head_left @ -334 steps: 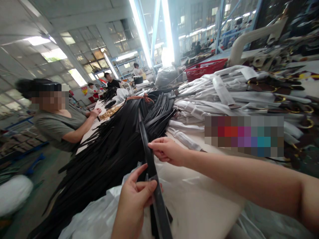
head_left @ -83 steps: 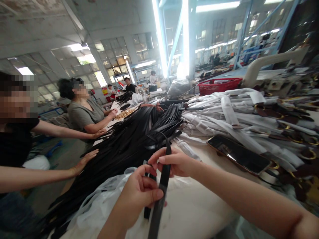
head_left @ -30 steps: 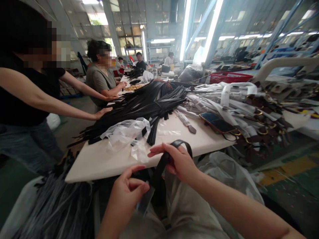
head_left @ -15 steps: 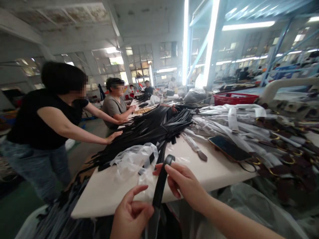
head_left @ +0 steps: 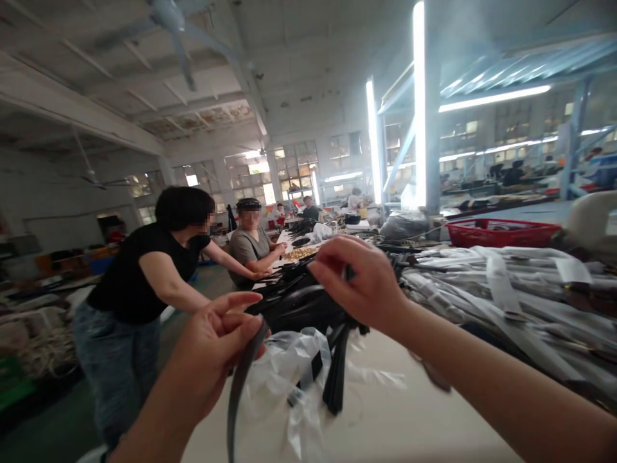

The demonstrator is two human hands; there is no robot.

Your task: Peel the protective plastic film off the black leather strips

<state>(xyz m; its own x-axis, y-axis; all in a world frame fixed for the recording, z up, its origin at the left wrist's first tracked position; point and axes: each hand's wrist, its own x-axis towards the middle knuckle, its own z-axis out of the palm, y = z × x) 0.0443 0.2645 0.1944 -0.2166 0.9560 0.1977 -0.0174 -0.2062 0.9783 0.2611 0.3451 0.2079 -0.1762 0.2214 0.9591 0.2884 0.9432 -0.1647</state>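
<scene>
I hold one black strap (head_left: 234,399) raised in front of me with both hands. My left hand (head_left: 216,350) pinches it low at the centre left, and the strap hangs down from there. My right hand (head_left: 359,283) grips its upper end higher up at centre; most of the stretch between the hands is hidden by my fingers. Behind my hands lies a big heap of black straps (head_left: 294,302) on the white table (head_left: 385,411). Crumpled clear plastic (head_left: 284,379) sits just below the heap.
A person in a black top (head_left: 139,270) leans on the table's left side, another in grey (head_left: 248,247) sits beyond. Straps wrapped in white (head_left: 506,289) cover the table's right side. A red basket (head_left: 501,233) stands at the back right.
The view has tilted up and both hands have lifted the strap from below the table edge to chest height. My right hand now sits over the heap of straps.
</scene>
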